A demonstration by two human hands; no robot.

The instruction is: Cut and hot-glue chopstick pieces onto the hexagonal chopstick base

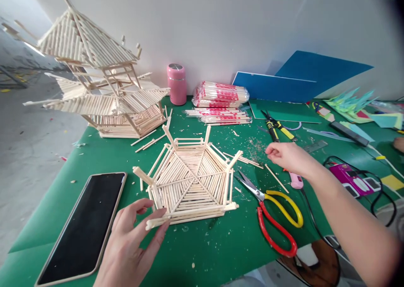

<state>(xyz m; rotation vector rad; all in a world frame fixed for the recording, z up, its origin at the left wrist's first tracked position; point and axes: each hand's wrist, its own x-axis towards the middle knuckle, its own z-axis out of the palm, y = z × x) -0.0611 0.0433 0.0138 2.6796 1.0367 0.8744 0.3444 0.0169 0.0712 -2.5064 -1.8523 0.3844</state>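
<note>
Toward the front edge of the green surface [221, 253], in the head view, lies a hexagonal stick frame [205, 163], its near left corner grasped by the fingers of the left hand [128, 238]. The right hand [288, 156] hangs beyond the scissors [260, 195], fingers curled; whether they hold anything, I cannot tell. A phone [85, 224] lies near the left edge.

no readable text, red print [229, 96] on wrapped stick bundles [221, 94], too blurred to read
</note>
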